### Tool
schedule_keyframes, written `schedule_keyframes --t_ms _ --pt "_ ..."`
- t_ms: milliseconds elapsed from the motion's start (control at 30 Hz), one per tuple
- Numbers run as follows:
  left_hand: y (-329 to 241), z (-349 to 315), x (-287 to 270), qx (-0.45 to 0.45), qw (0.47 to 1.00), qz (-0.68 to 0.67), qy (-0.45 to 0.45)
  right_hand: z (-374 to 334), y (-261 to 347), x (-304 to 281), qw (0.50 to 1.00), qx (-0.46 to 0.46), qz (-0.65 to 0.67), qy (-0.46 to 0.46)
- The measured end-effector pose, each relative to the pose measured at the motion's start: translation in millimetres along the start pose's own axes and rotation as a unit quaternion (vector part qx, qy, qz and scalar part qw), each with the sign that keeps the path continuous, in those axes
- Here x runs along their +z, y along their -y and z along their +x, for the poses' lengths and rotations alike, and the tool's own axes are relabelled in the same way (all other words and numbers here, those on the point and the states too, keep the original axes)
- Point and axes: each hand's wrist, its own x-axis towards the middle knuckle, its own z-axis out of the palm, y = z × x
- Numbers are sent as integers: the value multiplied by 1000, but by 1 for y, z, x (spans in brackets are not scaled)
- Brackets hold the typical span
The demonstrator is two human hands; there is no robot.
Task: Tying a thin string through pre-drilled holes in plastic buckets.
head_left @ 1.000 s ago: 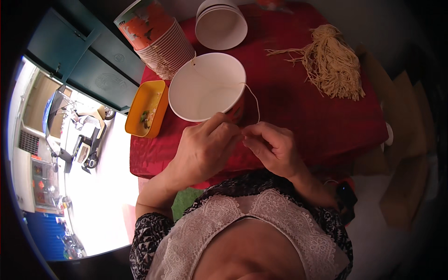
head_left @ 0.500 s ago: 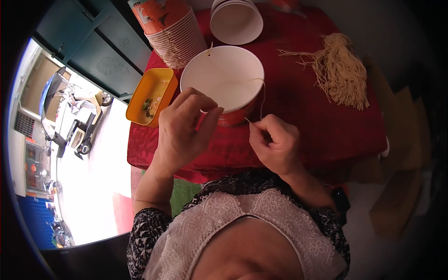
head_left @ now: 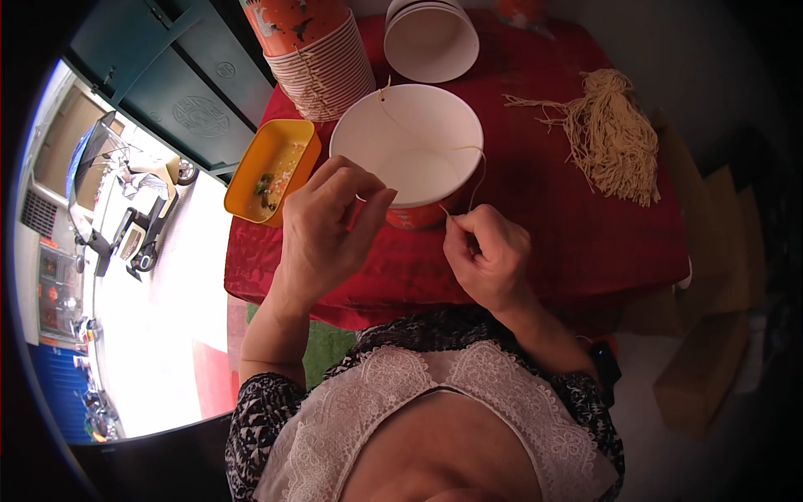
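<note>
A paper bucket (head_left: 410, 125), white inside and orange-red outside, stands open end up in front of me. A thin cream cord (head_left: 468, 149) runs from a hole in its far wall, across the inside and over the right rim. My right hand (head_left: 489, 255) pinches the cord, and a short tip pokes out past the thumb and index finger. My left hand (head_left: 326, 230) is at the bucket's near left rim, thumb and index fingertips close together. Whatever lies between those fingertips, if anything, is too small to make out.
On the red tablecloth (head_left: 569, 243) lies a bundle of cream cords (head_left: 615, 138) at the right. A yellow tub (head_left: 242, 180) with small bits inside stands left of the bucket. Behind are a tall stack of buckets (head_left: 326, 71) and white bowl-like containers (head_left: 433, 46).
Both hands keep nearly the same pose, the right still pinching the cord. The view has shifted slightly, so the bucket and stack appear a little farther right.
</note>
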Motion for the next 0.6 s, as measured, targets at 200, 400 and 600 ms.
schedule_keyframes --t_ms 200,400,600 --pt "0 4 0 6 1000 -3 5 2 -3 4 1000 -5 -7 0" --pt "3 22 -4 12 997 -13 75 4 -7 8 999 -16 -33 7" --pt "15 46 -4 87 975 7 202 8 -6 10 999 -21 -43 11"
